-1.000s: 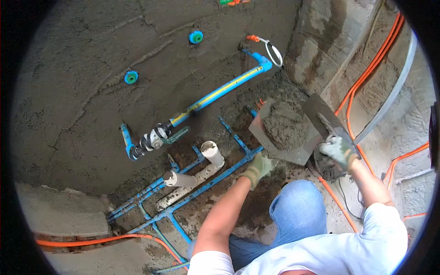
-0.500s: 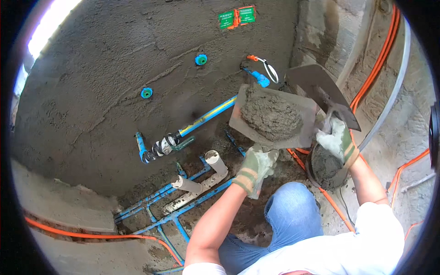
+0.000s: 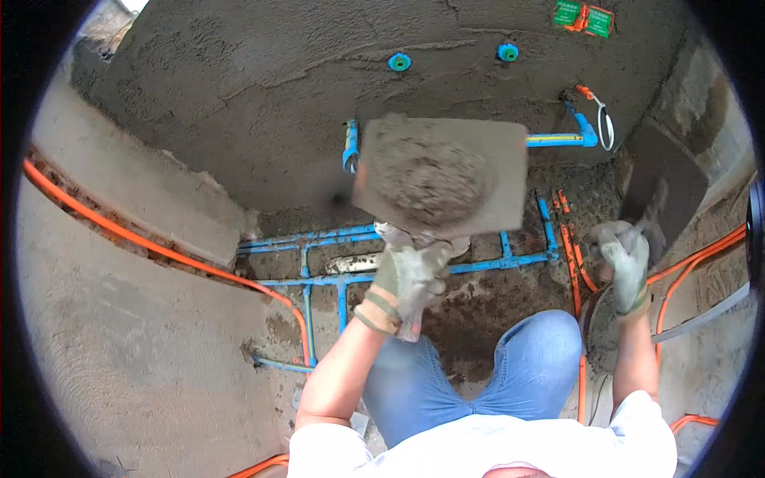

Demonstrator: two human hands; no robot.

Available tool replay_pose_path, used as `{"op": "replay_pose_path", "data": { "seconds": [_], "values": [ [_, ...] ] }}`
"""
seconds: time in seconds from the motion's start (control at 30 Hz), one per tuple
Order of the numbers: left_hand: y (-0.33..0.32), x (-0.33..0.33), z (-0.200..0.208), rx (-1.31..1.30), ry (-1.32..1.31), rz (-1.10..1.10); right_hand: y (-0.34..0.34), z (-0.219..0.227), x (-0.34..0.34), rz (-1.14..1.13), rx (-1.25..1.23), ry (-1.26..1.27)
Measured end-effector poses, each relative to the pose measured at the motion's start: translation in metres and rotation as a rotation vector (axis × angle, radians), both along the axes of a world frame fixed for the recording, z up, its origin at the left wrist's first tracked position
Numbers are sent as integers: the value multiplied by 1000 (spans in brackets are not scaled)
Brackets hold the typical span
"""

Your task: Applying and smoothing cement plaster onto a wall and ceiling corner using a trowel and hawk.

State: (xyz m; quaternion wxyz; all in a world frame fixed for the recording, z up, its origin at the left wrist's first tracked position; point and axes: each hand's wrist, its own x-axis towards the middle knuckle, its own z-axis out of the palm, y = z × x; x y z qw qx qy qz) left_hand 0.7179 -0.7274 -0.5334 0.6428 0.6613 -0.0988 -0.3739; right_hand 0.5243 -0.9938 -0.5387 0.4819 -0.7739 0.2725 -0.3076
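Note:
In gloves with striped cuffs, my left hand is closed around the handle under a flat mortar hawk. A heap of wet grey mortar covers much of its left and middle, slightly blurred. To the right, my right hand grips a broad plastering trowel, its dark blade raised beside the corner of the wall. The trowel's handle is mostly hidden in the glove. Under my right forearm, a container of mortar shows only in part.
Blue pipes and a white drain pipe run along the wall's foot. Orange conduits cross left and right. Two blue pipe outlets, green-covered boxes and a white cable loop sit on the rough mortared wall.
The view has shifted left and down. My left hand has carried the loaded hawk leftward, away from the trowel, and it now covers the valve. The trowel stays in my right hand.

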Motion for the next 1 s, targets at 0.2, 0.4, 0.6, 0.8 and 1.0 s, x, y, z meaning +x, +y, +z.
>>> {"op": "replay_pose_path", "data": {
  "seconds": [0.2, 0.4, 0.6, 0.8, 1.0],
  "values": [
    [52, 23, -6, 51, -62, 172, 42, -10, 89, 433, -511, 22],
    [93, 34, 11, 68, -152, 163, 53, -22, 138, 496, -1266, 28],
    [112, 25, 15, 33, -200, 133, 57, -27, 230, 502, -1183, 33],
    [108, 59, 1, 67, -183, 244, 52, -16, 273, 392, -1196, -183],
    [85, 102, -36, -87, -155, 406, 67, 26, 303, 246, -1192, 292]
  ]
}}
